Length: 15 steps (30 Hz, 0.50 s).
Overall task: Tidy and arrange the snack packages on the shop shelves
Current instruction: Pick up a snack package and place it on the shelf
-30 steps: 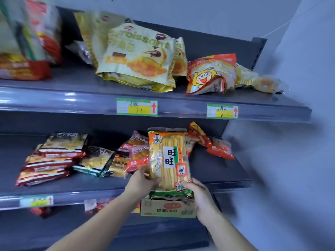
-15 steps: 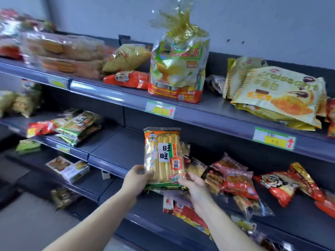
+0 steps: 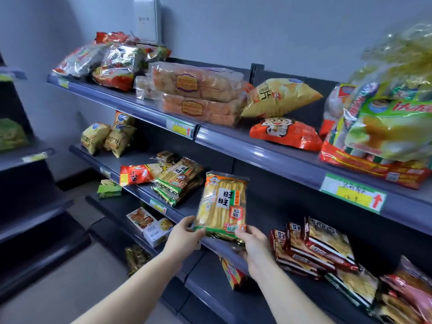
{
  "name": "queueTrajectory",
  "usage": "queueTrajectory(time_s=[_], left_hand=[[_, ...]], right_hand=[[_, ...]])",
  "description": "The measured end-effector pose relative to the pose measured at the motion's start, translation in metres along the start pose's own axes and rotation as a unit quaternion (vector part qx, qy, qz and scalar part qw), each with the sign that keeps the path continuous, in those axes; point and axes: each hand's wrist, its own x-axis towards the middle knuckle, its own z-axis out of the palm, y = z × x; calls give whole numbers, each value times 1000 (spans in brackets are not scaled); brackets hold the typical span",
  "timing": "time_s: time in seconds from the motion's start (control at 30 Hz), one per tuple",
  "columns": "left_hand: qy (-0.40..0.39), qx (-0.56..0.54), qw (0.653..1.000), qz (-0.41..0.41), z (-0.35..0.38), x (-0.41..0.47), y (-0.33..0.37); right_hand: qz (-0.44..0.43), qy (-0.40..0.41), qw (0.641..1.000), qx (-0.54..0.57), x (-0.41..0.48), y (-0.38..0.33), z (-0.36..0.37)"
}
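Right hand [image 3: 254, 249] fingers were mostly hidden behind pack [image 3: 222, 202]. Left hand [image 3: 184, 237] covered its bottom-left corner. Big bag [image 3: 385, 127] was blurred on top and cut by the right edge. Tag [image 3: 353, 192] handwriting was unreadable. Corner bags [image 3: 409, 295] were smeared and clipped by the frame. Box [image 3: 230, 274] was half hidden under the rail. Wall unit [image 3: 147, 19] was cut at the top.

You face a pale blue-grey painted wall [image 3: 257, 26] that fills the top of your view. High on it, a white plastic wall box with rounded corners [image 3: 147, 18] sits flat against the paint, and its small markings are too blurred to read. At your right, a green-and-yellow paper price label with a red arrow [image 3: 353, 192] faces you, its handwriting illegible. At lower left lies a smooth beige-grey floor [image 3: 70, 288].
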Motion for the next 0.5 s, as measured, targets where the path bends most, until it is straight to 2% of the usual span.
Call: queueTrajectory(time_s=[0.3,0.5], left_hand=[[-12,10,999,-42,-38,95,-5],[16,103,994,-28,-75,172,-2]], right_hand=[[53,22,998,1,92,-1,76],[103,35,994,-19,166,0,113]])
